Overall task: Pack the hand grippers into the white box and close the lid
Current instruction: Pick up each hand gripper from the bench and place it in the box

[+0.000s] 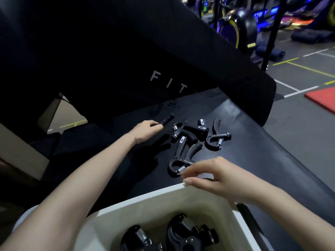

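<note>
Several black hand grippers with steel springs lie on the black surface: a pile (188, 132), one off to the right (215, 137), and a nearer one (183, 156). My left hand (146, 130) is closed around the handle of another gripper (166, 120) at the far left of the group. My right hand (212, 175) hovers with fingers apart just above the near gripper's spring, holding nothing. The white box (163, 198) stands open at the bottom, with at least two grippers (188, 232) lying inside. No lid is visible.
A big black padded panel with white letters "FIT" (168, 82) leans behind the work surface (253, 142). To the right lies grey floor with yellow lines, a red mat (324, 98) and a black pole (270, 33). Gym machines stand in the far background.
</note>
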Motion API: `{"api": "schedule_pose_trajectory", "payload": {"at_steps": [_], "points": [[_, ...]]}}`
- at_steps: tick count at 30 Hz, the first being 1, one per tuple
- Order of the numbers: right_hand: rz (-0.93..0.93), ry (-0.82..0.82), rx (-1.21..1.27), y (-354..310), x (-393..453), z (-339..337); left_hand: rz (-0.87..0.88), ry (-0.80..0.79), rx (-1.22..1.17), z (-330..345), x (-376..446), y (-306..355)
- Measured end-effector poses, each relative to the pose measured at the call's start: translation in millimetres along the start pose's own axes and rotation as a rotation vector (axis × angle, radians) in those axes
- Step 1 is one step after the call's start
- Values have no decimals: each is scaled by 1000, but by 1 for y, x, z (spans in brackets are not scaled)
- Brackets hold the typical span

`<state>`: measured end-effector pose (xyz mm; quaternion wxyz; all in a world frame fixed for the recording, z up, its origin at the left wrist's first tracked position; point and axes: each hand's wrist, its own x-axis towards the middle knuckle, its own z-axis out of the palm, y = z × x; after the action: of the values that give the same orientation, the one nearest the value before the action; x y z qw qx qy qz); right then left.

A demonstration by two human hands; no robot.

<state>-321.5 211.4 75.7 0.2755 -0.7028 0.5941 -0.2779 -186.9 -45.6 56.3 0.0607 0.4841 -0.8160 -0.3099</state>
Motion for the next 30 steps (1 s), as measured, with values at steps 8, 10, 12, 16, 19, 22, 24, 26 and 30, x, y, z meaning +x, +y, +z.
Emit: {"api": "schedule_pose_trajectory", "payload": {"at_steps": [8, 10, 12, 16, 19, 22, 24, 26, 30], "points": [[-252, 519, -537, -33, 14, -14, 181, -61, -51, -52, -96, 56], [-251, 580, -659, -48, 18, -19, 262, -69, 7, -61, -120, 67], [-286, 598, -719, -61, 19, -22, 305, -92, 29, -69, -148, 78], [-419, 606, -623, -77, 8, -26, 324, -114, 14, -80, -189, 88], [-477, 614, -513, -88, -2, -26, 304, -118, -37, -84, -209, 90], [-456, 633, -335, -96, -13, -25, 312, -69, -151, -90, -225, 87], [-411, 655, -158, -101, -20, -25, 409, -22, -282, -94, -236, 84], [-351, 691, 7, -104, -25, -22, 480, 83, -419, -92, -244, 79], [-211, 698, 411, -116, -32, -8, 569, 328, -372, -76, -259, 75]]}}
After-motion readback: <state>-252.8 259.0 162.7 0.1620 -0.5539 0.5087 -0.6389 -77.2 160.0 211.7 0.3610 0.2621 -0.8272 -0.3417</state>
